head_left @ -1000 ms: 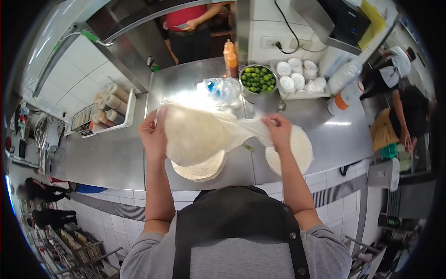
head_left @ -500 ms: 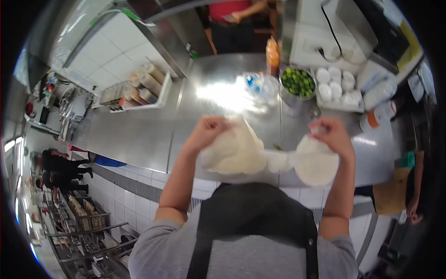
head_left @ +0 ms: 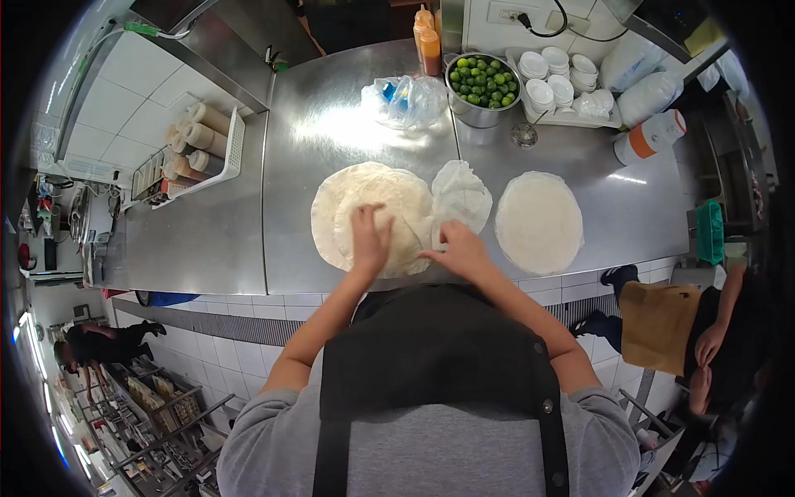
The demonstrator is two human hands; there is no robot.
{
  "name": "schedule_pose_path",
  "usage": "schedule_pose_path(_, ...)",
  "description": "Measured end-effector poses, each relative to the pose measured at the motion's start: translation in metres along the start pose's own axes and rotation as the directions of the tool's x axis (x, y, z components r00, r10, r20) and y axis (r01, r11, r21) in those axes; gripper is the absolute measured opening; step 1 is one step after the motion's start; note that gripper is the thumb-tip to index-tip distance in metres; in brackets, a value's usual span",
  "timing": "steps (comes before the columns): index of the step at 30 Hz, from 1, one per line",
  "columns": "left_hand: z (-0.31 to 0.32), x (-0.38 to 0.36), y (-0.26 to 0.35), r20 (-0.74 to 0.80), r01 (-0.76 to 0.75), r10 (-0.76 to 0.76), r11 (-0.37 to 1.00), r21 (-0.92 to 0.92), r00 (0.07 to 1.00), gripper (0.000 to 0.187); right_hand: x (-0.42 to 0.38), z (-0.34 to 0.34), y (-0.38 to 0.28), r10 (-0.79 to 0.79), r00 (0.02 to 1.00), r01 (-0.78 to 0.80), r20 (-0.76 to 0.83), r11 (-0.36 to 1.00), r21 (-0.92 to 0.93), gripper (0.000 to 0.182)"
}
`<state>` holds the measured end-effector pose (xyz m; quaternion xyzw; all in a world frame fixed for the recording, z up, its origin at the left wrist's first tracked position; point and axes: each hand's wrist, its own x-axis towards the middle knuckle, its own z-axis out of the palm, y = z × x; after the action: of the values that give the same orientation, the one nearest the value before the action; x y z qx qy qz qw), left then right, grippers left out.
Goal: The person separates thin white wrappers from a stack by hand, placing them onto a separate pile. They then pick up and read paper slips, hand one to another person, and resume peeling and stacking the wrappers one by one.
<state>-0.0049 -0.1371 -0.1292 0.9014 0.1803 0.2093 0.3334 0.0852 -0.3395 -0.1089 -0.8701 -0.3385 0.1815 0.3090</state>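
Observation:
Large flat tortillas (head_left: 330, 195) lie overlapping on the steel counter in front of me. My left hand (head_left: 370, 240) rests on top of them with its fingers parted. At their right edge is my right hand (head_left: 461, 252), its thumb pointing left at the edge and its fingers apart from the thumb. Just beyond my right hand lies a crumpled translucent sheet (head_left: 460, 197), partly hidden by that hand. Farther right, a flat round pale stack (head_left: 539, 222), looking like more tortillas or round sheets, sits untouched.
At the back stand orange sauce bottles (head_left: 429, 51), a clear plastic bag (head_left: 403, 101), a metal pot (head_left: 482, 114) of limes and stacked white cups (head_left: 539, 95). A white basket (head_left: 233, 153) of bottles is at left. A person (head_left: 662, 327) stands at right.
The tortillas and the round stack, raised in my hands before, now lie on the counter. Both hands have come lower and closer together, and my view has shifted.

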Motion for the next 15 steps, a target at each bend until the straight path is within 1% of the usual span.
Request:
schedule_pose_path(1,0.010,-0.013,0.000,0.038,-0.020,0.022,0.998,-0.058,0.999,0.039,-0.002,0.006,-0.005,0.040,0.997,-0.037,0.059,0.998,-0.050,0.047)
schedule_pose_path(2,0.017,-0.020,-0.004,0.039,-0.017,0.019,0.998,-0.060,0.999,0.039,0.000,0.013,-0.003,0.041,0.997,-0.038,0.062,0.998,-0.051,0.047)
schedule_pose_path(4,0.024,-0.029,-0.008,0.094,-0.113,0.108,0.992,0.049,0.990,0.064,0.010,0.035,0.009,-0.020,0.999,0.015,-0.031,0.990,-0.140,0.039)
schedule_pose_path(5,0.025,-0.031,-0.007,0.091,-0.111,0.106,0.992,0.053,0.990,0.064,0.018,0.042,0.020,-0.024,0.999,0.020,-0.029,0.990,-0.138,0.039)
schedule_pose_path(6,0.023,-0.030,-0.001,0.149,-0.143,0.110,0.962,0.232,0.983,0.077,0.028,0.046,0.038,-0.029,0.996,0.040,0.088,0.991,-0.128,0.034)
schedule_pose_path(7,0.022,-0.029,0.002,0.206,-0.178,0.101,0.900,0.399,0.973,0.092,0.038,0.039,0.046,-0.034,0.978,0.059,0.205,0.991,-0.118,0.029)
schedule_pose_path(8,0.021,-0.029,0.001,0.201,-0.175,0.100,0.900,0.400,0.974,0.092,0.048,0.029,0.055,-0.013,0.976,0.052,0.217,0.983,-0.175,0.024)
schedule_pose_path(9,0.023,-0.030,0.001,0.260,-0.187,0.074,0.878,0.441,0.963,0.102,0.058,0.008,0.054,0.011,0.974,0.043,0.227,0.971,-0.234,0.020)
schedule_pose_path(10,0.024,-0.030,0.001,0.316,-0.202,0.047,0.855,0.478,0.947,0.112,0.072,-0.013,0.054,-0.005,0.982,0.052,0.189,0.968,-0.244,0.019)
schedule_pose_path(11,0.024,-0.030,0.002,0.314,-0.202,0.049,0.857,0.475,0.948,0.112,0.086,-0.034,0.051,-0.022,0.989,0.060,0.149,0.965,-0.254,0.018)
schedule_pose_path(13,0.022,-0.029,0.004,0.332,-0.214,0.054,0.857,0.469,0.942,0.111,0.111,-0.070,0.042,-0.055,0.991,0.100,0.125,0.918,-0.384,0.020)
schedule_pose_path(15,0.021,-0.029,0.004,0.336,-0.226,0.063,0.853,0.471,0.940,0.111,0.136,-0.087,0.047,-0.090,0.990,0.130,0.112,0.896,-0.426,0.019)
